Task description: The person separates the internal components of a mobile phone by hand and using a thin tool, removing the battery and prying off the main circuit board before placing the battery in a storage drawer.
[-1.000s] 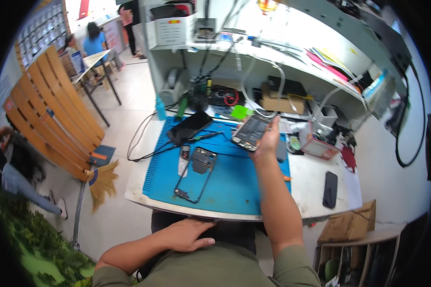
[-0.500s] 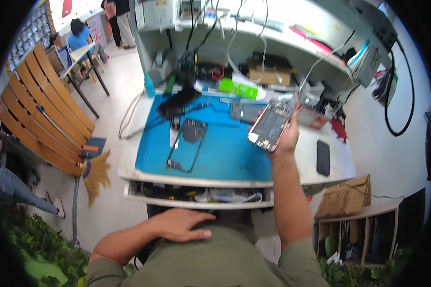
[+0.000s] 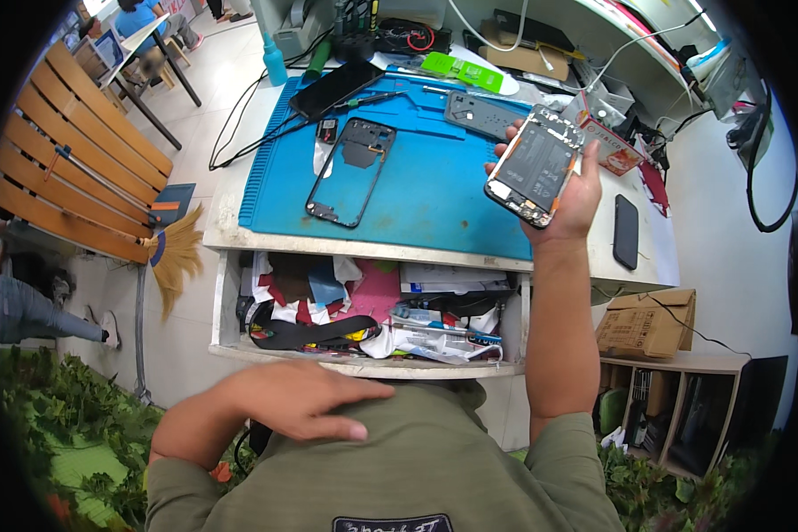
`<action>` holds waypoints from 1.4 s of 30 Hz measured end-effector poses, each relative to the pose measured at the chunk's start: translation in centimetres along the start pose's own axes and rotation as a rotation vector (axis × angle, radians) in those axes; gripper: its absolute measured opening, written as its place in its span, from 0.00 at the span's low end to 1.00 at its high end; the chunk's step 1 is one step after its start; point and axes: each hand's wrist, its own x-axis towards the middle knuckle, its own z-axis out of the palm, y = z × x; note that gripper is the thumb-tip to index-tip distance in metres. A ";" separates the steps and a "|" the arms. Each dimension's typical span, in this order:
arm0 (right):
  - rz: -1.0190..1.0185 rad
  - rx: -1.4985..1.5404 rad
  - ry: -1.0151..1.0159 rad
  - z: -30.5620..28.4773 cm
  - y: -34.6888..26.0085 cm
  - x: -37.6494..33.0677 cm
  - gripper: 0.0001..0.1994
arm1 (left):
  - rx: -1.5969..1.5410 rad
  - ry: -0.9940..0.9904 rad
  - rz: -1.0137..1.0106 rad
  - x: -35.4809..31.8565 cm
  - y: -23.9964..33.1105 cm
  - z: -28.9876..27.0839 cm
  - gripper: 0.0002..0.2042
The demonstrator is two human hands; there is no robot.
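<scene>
In my right hand (image 3: 578,202) lies an opened smartphone (image 3: 534,167), its battery and circuit boards facing up, held above the right end of the blue work mat (image 3: 426,199). My left hand (image 3: 306,401) has its fingers stretched out, holding nothing, between my shirt and the front of a pulled-out drawer (image 3: 452,370). Packets, cloth scraps, a black strap (image 3: 324,333) and small tools crowd the drawer. On the mat rest a black phone mid-frame (image 3: 360,146), a dark phone screen (image 3: 337,89) and a grey phone panel (image 3: 479,113).
A dark phone (image 3: 625,232) lies at the desk's right side, near a small red-and-white box (image 3: 616,152). A teal bottle (image 3: 273,62) stands at the back left. Below right, a cardboard box (image 3: 645,324) tops a low shelf. A broom (image 3: 177,257) leans by a wooden bench (image 3: 80,168).
The drawer has come out much farther, baring its contents. My left hand stays near its front. The view has tilted down, and the opened smartphone stays in my right hand.
</scene>
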 end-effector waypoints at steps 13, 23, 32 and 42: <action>0.031 0.054 -0.103 -1.5 0.1 -0.7 0.46 | 0.626 0.301 0.186 13.4 -3.5 -1.5 0.34; 0.025 0.075 -0.074 -3.5 -0.5 -1.1 0.46 | 0.693 0.392 0.157 16.6 -4.7 -3.2 0.18; -0.004 0.035 -0.073 -4.5 -1.6 -0.7 0.47 | 0.434 0.359 -0.015 12.1 -4.5 -5.0 0.14; -0.049 -0.075 -0.044 -5.6 -0.9 -0.4 0.40 | 0.180 0.364 -0.167 1.5 -6.7 -9.2 0.19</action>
